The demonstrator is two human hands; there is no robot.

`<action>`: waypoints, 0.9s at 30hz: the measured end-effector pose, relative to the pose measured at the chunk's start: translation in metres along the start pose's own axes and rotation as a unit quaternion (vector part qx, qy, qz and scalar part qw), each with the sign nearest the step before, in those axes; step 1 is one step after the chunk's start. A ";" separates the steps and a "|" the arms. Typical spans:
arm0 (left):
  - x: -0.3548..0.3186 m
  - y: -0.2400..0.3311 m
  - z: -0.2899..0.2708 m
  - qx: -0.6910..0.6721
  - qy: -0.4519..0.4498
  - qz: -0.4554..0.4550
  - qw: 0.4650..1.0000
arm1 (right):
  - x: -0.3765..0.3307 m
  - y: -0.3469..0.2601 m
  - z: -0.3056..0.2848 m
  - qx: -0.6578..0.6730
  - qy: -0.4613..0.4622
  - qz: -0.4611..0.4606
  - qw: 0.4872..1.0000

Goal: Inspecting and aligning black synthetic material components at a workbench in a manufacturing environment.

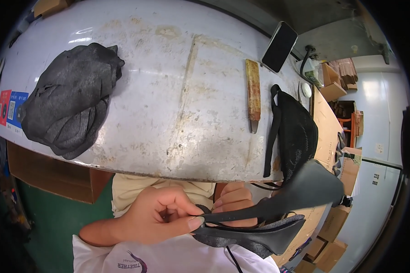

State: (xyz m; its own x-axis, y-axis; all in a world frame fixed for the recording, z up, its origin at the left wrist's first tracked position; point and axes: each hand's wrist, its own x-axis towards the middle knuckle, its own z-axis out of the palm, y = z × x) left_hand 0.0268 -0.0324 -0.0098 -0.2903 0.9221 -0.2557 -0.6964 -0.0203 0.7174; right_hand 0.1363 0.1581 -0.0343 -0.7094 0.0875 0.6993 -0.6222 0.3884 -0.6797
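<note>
The fingers (183, 202) of the left hand (152, 216) are pressed together, thumb against index, and between them they have the narrow end of a dark strip (278, 199). The right hand (234, 204) is just beside, behind the strip, with its fingers curled in. Whether they grip something there, I cannot tell, because the strip covers them.

The strip is in front of the person's body, above the shirt (177, 255) and off the near edge of the surface (218, 123). It goes to the right and becomes wide at its far end. Below it lies a second dark piece (241, 234), similar in shape, with a speckled grey side.

In my judgement the strip is light, smooth and bendable, not fragile, and perhaps a little slippery. The narrow end seems good for a pinch, but the wide end would need support, as it could sag or twist.

Farther out, a black mesh piece (298, 132) lies at the right, then a bladed tool (253, 91) and a phone (280, 48). On the left rests a soft grey pile (70, 95).
</note>
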 end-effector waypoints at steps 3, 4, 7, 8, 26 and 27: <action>0.000 0.001 -0.003 0.063 0.027 0.026 0.997 | -0.012 0.012 0.003 0.005 0.013 -0.040 0.999; -0.001 0.001 -0.005 0.092 0.037 0.030 0.995 | -0.013 0.014 0.004 0.014 0.015 -0.040 0.999; 0.002 0.004 -0.003 0.099 0.017 0.045 0.994 | -0.001 0.009 -0.011 0.005 -0.005 -0.011 1.000; 0.002 0.005 -0.002 0.100 0.017 0.044 0.994 | 0.000 0.020 -0.024 0.059 -0.130 -0.010 0.990; 0.002 0.008 0.000 -0.045 -0.014 -0.070 0.996 | 0.017 -0.003 0.013 0.194 0.254 0.292 0.901; 0.002 0.010 0.000 -0.044 -0.018 -0.071 0.996 | 0.023 -0.010 0.013 0.173 0.253 0.337 0.891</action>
State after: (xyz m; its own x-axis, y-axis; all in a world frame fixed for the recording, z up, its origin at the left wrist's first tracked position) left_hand 0.0196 -0.0310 -0.0031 -0.1624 0.9312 -0.3264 -0.7838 0.0792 0.6159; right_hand 0.1216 0.1445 -0.0141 -0.7748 0.6295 0.0588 -0.2389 -0.2053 -0.9491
